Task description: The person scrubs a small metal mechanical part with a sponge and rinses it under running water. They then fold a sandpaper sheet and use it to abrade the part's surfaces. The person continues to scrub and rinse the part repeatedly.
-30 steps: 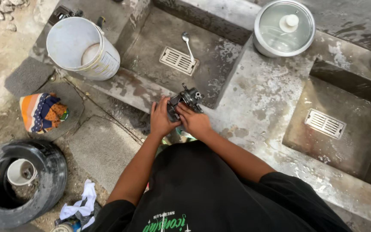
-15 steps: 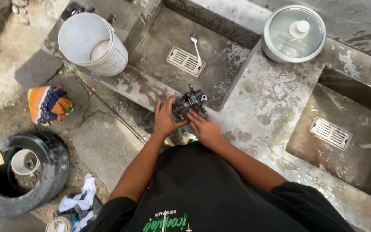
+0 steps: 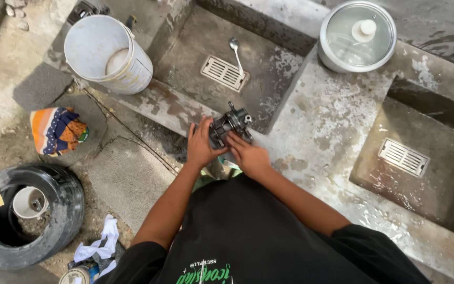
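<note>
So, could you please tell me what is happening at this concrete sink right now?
A person grips a small dark metal engine part with both hands, left hand and right hand, at the edge of the wet grey concrete counter. A metal spoon lies in the basin beyond, a lidded steel pot stands on the counter, and a white plastic bucket sits to the left.

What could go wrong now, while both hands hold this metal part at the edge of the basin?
The dark metal engine part sits on the wet concrete ledge beside the basin's drop; it might slip from the left hand and right hand and fall toward the drain grate.
</note>
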Demonstrator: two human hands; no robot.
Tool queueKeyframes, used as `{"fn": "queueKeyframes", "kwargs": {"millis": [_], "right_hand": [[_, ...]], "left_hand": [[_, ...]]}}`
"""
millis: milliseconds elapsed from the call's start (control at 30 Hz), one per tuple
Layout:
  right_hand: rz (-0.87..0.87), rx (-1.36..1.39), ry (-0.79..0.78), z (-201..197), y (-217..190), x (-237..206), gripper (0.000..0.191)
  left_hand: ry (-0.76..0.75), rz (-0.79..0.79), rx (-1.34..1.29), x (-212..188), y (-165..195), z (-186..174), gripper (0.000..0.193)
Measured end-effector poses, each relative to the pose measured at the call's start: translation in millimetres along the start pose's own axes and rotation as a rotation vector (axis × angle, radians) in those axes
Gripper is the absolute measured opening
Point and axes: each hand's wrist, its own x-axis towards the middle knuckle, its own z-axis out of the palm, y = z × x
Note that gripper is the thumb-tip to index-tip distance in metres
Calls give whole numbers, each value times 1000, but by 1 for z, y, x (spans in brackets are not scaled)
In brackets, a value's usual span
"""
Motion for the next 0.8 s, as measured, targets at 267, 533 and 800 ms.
{"fn": "queueKeyframes", "kwargs": {"millis": [267,533,800], "right_hand": [[-46,17,113,4,-3,1,38],[20,4,76,-3,-8,-3,37],[-82,-22,152,1,-7,7,37]], "left_hand": [[-22,-36,-8,-1,0,2,105],[-44,-29,1,3,1,-1,108],[-4,-21,-17,2,-1,-4,103]]}}
